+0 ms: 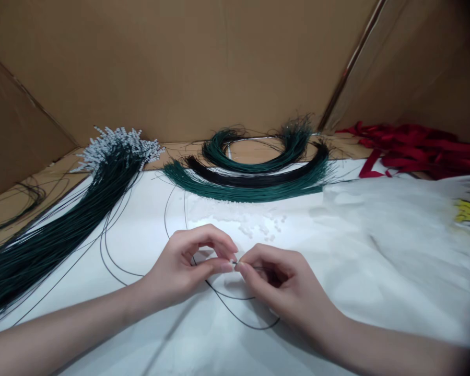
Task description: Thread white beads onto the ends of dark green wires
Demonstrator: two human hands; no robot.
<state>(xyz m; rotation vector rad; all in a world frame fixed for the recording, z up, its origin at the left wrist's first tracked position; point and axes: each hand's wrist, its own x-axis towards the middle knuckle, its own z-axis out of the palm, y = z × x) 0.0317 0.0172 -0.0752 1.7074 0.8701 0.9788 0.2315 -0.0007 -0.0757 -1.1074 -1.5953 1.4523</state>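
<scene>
My left hand is closed in a pinch, thumb and forefinger together on what looks like a small white bead, mostly hidden by the fingertips. Right beside it, my right hand pinches a thin dark cord close to its tip. The two sets of fingertips nearly touch. The cord hangs below both hands in loose loops over the white sheet. Just beyond the hands, many tiny white beads lie scattered on that sheet.
At left lies a thick bundle of dark green cords with white beaded ends. Curved bundles of green cord and black cord sit at the back. Red ribbons are heaped back right, before cardboard walls.
</scene>
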